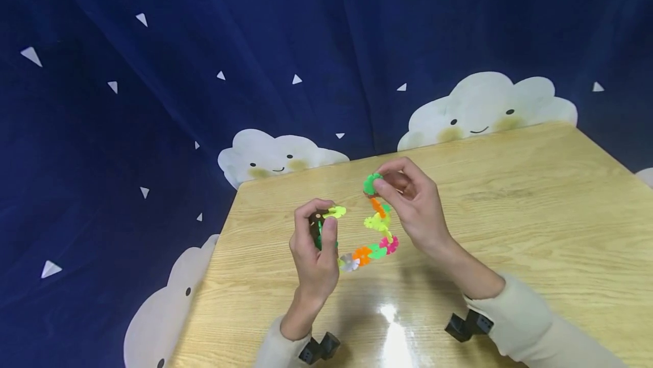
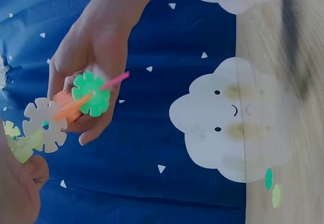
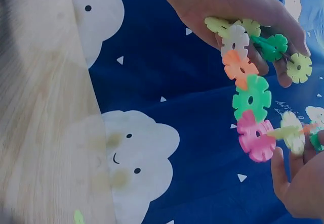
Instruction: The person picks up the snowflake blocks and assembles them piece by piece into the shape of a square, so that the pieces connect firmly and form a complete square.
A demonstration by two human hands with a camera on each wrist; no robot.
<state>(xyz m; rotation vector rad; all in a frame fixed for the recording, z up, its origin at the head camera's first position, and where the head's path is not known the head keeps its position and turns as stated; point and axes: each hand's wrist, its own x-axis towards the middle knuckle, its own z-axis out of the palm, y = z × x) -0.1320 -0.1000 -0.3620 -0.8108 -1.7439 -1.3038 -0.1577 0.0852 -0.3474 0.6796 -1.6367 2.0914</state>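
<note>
A chain of notched plastic snowflake discs runs in a curve between both hands, above the table. In the head view, my right hand point(image 1: 415, 203) pinches a green disc point(image 1: 372, 184) at one end, between thumb and fingers. Close below it come orange and yellow discs, then a pink disc point(image 1: 389, 244). The far end curls into my left hand point(image 1: 315, 249), whose thumb and index finger pinch near a yellow disc point(image 1: 336, 211). White, orange and green discs point(image 3: 251, 98) link the middle. The left palm partly hides several green and yellow discs.
The wooden table point(image 1: 510, 203) spreads under both hands. A loose green disc point(image 2: 269, 178) and a loose yellow one point(image 2: 276, 196) lie on it in the left wrist view. A dark blue curtain point(image 1: 285, 33) with white clouds hangs behind the table and at its left.
</note>
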